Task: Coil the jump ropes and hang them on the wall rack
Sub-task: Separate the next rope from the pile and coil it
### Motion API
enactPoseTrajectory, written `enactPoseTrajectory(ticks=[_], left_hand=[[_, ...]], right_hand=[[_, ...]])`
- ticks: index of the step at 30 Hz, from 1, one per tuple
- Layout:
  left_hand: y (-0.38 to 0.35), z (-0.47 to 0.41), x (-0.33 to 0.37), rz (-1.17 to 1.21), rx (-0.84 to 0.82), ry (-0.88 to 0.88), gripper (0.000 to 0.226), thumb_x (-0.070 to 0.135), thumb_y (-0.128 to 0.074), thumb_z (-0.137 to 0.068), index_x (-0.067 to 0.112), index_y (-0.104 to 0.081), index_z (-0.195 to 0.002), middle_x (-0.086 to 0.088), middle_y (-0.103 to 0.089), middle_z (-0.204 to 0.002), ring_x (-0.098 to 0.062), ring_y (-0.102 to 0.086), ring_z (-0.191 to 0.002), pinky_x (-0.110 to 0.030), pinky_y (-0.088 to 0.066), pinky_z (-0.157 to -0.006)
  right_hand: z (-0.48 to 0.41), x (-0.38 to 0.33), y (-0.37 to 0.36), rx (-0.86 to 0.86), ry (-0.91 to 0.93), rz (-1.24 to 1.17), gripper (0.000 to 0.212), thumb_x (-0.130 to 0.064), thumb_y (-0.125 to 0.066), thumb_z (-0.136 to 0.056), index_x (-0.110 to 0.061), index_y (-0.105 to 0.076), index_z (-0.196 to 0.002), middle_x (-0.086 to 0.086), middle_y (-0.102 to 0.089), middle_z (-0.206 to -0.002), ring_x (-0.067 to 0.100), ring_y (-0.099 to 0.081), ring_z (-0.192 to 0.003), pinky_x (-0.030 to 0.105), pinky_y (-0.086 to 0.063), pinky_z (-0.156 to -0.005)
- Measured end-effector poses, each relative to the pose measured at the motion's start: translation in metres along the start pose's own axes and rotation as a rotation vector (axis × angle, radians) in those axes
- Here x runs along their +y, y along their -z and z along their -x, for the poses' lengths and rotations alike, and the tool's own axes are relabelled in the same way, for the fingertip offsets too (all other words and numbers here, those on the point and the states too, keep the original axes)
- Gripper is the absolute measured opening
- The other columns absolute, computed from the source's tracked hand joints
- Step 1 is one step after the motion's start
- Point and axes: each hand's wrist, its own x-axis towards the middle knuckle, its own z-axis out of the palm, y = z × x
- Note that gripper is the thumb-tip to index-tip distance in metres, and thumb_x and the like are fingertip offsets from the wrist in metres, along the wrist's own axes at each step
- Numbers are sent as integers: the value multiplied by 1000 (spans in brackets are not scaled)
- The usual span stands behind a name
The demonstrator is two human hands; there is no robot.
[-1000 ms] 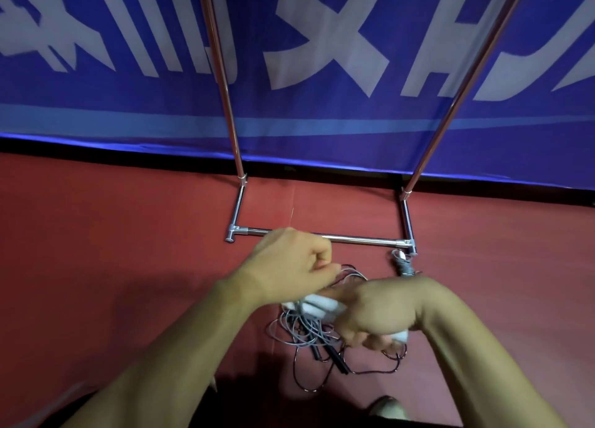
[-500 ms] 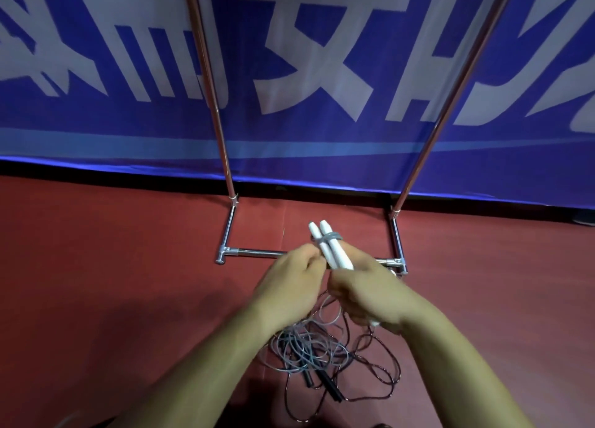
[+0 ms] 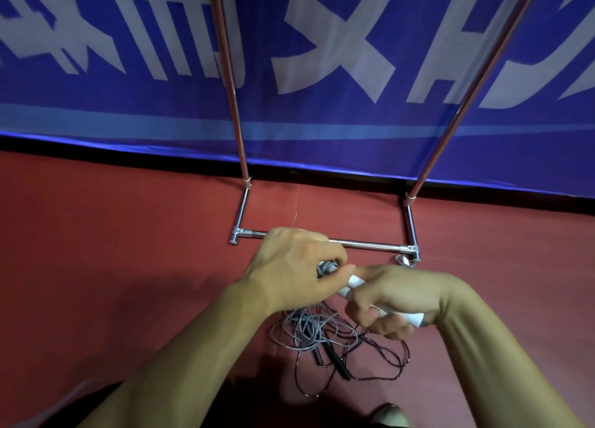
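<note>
Jump ropes [image 3: 317,332] lay tangled on the floor [image 3: 128,266] at six o'clock from the rack [image 3: 363,243], none visibly hung. Right hand [image 3: 409,294] gripped white handles [image 3: 409,319]; left hand [image 3: 289,266] pinched grey cord [image 3: 326,266], probably mid-wrap; hanging not begun.

A: What is blocking the way ahead?
B: The rack's base bar [image 3: 370,244] is lying just beyond the left hand [image 3: 296,266], its uprights [image 3: 232,89] are rising behind, and the banner [image 3: 338,131] is closing the back.
A: And below?
B: Loose jump ropes [image 3: 322,334] are sprawling under the right hand [image 3: 402,295]; bare floor [image 3: 112,250] is lying open leftward.
</note>
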Motion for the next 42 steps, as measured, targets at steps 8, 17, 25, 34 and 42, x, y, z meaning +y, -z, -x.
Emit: enactPoseTrajectory(ticks=[8, 17, 25, 34, 42], left_hand=[[9, -5, 3, 42, -87, -40, 19, 36, -55, -76, 26, -71, -75, 6, -59, -62, -18, -56, -59, -34, -46, -54], [13, -5, 8, 195, -238, -64, 21, 28, -41, -71, 19, -59, -76, 8, -53, -65, -15, -45, -65, -33, -41, -63], [4, -5, 11, 481, -235, 59, 8, 13, -50, -73, 16, -56, -78, 6, -50, -75, -16, -48, -72, -35, -43, -67], [1, -9, 6, 1144, -127, 404, 22, 39, -69, -83, 20, -76, -93, -4, -59, -80, -17, -48, -74, -26, -37, -66], [1, -15, 4, 1141, -103, 607, 27, 43, -72, -78, 16, -72, -82, 2, -41, -59, -6, -32, -49, -18, -26, -43]], right_hand=[[-1, 5, 12, -189, 0, -150, 55, 1, -45, -70, -26, -51, -118, 4, -34, -59, 8, -33, -33, 11, -25, -35], [-5, 3, 9, -223, -42, -54, 63, -4, -48, -72, -37, -59, -124, 2, -34, -60, 7, -34, -34, 12, -25, -35], [-1, 8, 10, -376, 51, -206, 64, 2, -41, -78, -38, -61, -123, 3, -33, -62, 6, -35, -34, 10, -25, -38], [-3, 14, 20, -465, 302, -480, 52, 8, -40, -84, -24, -52, -123, 3, -42, -65, 5, -41, -36, 13, -20, -35], [-15, 5, 6, -348, 367, -537, 43, -4, -70, -82, -19, -51, -118, 6, -47, -67, 4, -42, -35, 13, -25, -31]])
